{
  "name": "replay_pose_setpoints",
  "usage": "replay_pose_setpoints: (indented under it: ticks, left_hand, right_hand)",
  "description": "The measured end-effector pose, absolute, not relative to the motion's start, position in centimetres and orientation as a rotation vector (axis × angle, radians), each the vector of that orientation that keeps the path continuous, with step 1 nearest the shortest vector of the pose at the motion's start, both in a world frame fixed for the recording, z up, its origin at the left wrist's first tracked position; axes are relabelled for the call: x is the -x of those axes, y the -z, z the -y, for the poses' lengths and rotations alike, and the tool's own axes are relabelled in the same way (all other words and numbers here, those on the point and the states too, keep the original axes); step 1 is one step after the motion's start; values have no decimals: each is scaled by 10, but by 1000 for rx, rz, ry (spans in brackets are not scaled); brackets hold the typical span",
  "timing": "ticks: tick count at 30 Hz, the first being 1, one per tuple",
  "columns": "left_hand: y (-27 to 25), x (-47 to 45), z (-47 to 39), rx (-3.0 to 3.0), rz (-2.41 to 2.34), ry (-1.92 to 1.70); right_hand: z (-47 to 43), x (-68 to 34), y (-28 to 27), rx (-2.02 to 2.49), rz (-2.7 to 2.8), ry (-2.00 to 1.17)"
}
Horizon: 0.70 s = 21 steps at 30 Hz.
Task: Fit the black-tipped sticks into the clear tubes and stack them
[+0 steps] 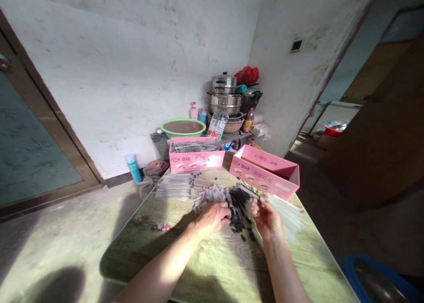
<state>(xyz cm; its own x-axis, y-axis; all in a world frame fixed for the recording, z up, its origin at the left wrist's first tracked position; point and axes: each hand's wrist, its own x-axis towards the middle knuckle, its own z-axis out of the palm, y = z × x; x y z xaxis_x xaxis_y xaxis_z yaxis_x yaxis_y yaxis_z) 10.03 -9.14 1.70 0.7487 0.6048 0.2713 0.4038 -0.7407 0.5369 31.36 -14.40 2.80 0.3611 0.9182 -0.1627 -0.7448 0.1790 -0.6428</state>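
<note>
The right hand (266, 219) pinches a thin white tube (249, 191); the left hand (212, 217) closes over small black caps (236, 223) mid-desk (205, 259), pink boxes (265, 172) at twelve o'clock.

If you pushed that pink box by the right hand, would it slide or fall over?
The pink box looks like thin cardboard with an open top, so it is probably light and would likely slide on the table. It sits low and wide, so tipping seems unlikely. Its walls might bend if squeezed.

Two pink boxes (195, 155) (265, 172) block the table's (212, 267) far edge; near side open.
</note>
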Motion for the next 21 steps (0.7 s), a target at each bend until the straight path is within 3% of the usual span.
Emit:
replay_pose_setpoints:
  ticks: [5, 21]
  left_hand:
    - [-20, -104, 95, -2347, -762, -694]
    - [-24, -89, 69, -931, -678, -1095]
  right_hand:
    - [144, -312, -28, 733, 310, -1191]
    - [148, -293, -38, 957, 682, -1190]
